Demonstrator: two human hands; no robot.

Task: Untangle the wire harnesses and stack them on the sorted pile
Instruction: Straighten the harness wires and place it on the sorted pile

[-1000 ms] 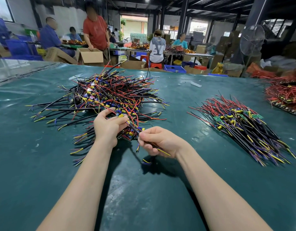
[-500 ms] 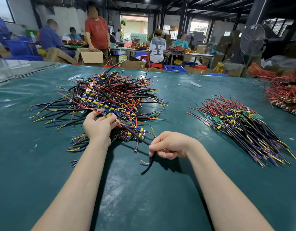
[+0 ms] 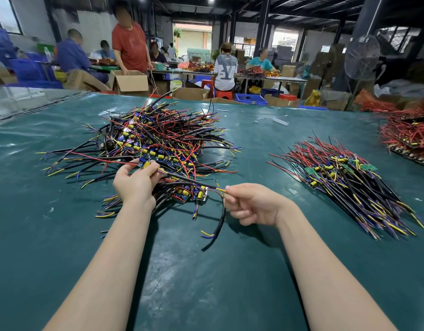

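Left hand (image 3: 134,185) pinches one harness (image 3: 189,181) at its board, at the tangled pile's (image 3: 158,137) near edge. Right hand (image 3: 251,204) pinches its yellow lead. Pull hard and snagged neighbours likely drag along. Sorted pile (image 3: 344,180) lies toward the right edge. Glossy green surface (image 3: 206,271); crowded workshop beyond.

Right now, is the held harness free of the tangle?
Mostly free: the harness stretches between left hand and right hand above the tangled heap; whether its red lead is snagged, cannot tell.
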